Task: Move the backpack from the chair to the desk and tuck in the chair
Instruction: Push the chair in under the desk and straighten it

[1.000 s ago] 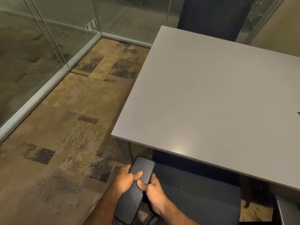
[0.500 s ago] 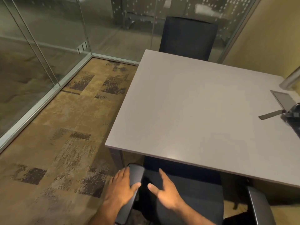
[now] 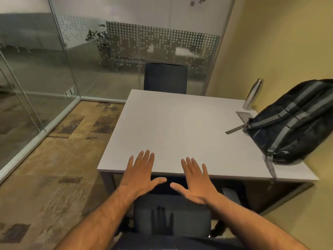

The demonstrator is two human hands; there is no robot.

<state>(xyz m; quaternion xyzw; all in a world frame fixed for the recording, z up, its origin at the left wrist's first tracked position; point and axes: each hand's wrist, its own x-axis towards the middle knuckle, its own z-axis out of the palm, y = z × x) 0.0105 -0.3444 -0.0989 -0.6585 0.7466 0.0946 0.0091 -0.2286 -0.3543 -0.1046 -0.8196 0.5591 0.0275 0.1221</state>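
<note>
The black backpack (image 3: pixel 295 120) with grey straps lies on its side on the right part of the white desk (image 3: pixel 180 127), against the yellow wall. The dark chair (image 3: pixel 171 215) stands under the desk's near edge, its backrest top below my hands and its seat hidden beneath the desktop. My left hand (image 3: pixel 142 174) and my right hand (image 3: pixel 195 181) hover palm down with fingers spread over the near desk edge, above the backrest. Neither hand touches or holds anything.
A steel bottle (image 3: pixel 253 94) stands at the desk's far right corner beside a grey floor-box lid (image 3: pixel 245 116). A second dark chair (image 3: pixel 165 78) sits at the far side. Glass walls (image 3: pixel 54 60) enclose the left and back; patterned carpet (image 3: pixel 59 150) lies left of the desk.
Both hands let go of the chair's left armrest and rose, now spread open over the desk edge. The view tilted up, bringing the backpack and bottle into sight.
</note>
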